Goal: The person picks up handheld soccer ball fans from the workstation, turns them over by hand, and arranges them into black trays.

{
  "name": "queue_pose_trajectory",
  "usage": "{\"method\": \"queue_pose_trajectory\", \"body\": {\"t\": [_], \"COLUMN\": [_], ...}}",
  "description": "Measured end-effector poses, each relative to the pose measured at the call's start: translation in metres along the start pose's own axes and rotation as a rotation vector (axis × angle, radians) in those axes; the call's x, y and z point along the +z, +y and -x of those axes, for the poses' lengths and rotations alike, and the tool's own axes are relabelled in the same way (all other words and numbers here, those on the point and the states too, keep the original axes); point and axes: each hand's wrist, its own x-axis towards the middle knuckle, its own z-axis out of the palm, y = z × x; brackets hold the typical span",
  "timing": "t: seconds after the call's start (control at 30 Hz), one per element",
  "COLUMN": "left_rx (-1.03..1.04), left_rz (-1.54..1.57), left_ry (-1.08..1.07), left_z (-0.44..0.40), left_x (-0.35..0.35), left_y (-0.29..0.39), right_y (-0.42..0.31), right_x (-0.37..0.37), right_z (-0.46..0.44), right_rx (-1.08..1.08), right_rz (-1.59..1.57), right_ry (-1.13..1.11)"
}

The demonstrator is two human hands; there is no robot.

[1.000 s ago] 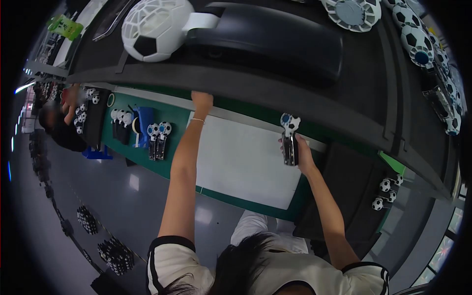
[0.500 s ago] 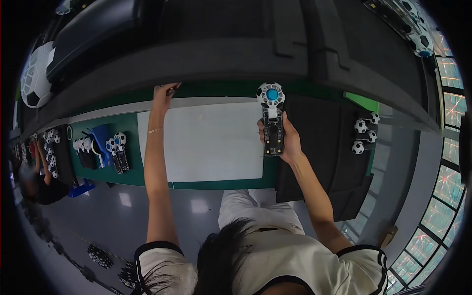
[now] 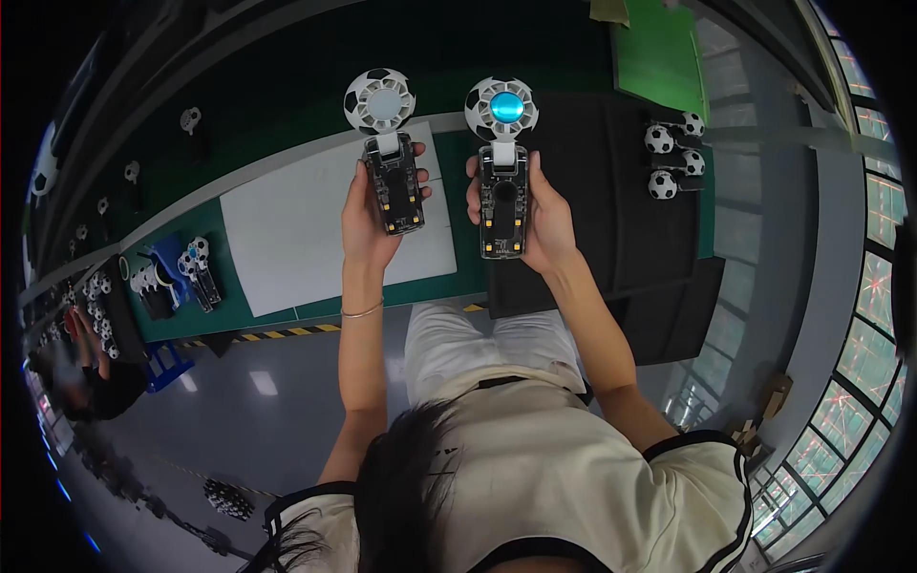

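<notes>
My left hand [image 3: 365, 227] is wrapped round the dark see-through handle of a soccer-ball-headed handheld device [image 3: 394, 194] with a whitish disc in its slotted head. Close beside it, my right hand [image 3: 548, 222] grips a similar soccer-ball-headed handheld device [image 3: 503, 199], whose central disc is shiny blue. Both are held upright, heads pointing away from me, and they do not touch. Circuit parts and small yellow squares show through each handle. Fingers of both hands are partly hidden behind the handles.
Below the devices are a white sheet [image 3: 287, 220] and a black mat [image 3: 592, 220] on the green table [image 3: 439, 286]. Similar devices lie at right [image 3: 661, 162] and at left near a blue holder [image 3: 170, 260]. A green panel [image 3: 659, 57] stands back right. Another person [image 3: 91, 382] is far left.
My left hand has come back from the table's far edge and now holds the white-disc device upright. My right hand still holds the blue-disc one. The view has shifted, showing more far table.
</notes>
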Motion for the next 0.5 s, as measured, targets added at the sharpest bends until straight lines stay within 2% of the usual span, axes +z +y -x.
{"method": "queue_pose_trajectory", "body": {"t": [0.07,0.23,0.43,0.5], "left_rx": [-0.009,-0.005,-0.054,-0.071], "left_rz": [-0.015,-0.048,-0.01,-0.009], "left_ry": [-0.011,-0.053,-0.02,-0.03], "left_z": [0.011,0.035,0.043,0.043], "left_x": [0.02,0.071,0.116,0.131], "left_y": [-0.021,-0.079,-0.15,-0.167], "right_y": [-0.01,-0.042,-0.081,-0.095], "right_x": [-0.005,-0.029,-0.062,-0.075], "right_z": [0.02,0.07,0.129,0.145], "right_rx": [-0.077,-0.114,-0.107,-0.039], "right_rz": [-0.102,-0.132,-0.099,-0.037], "right_ry": [0.027,0.062,0.142,0.145]}}
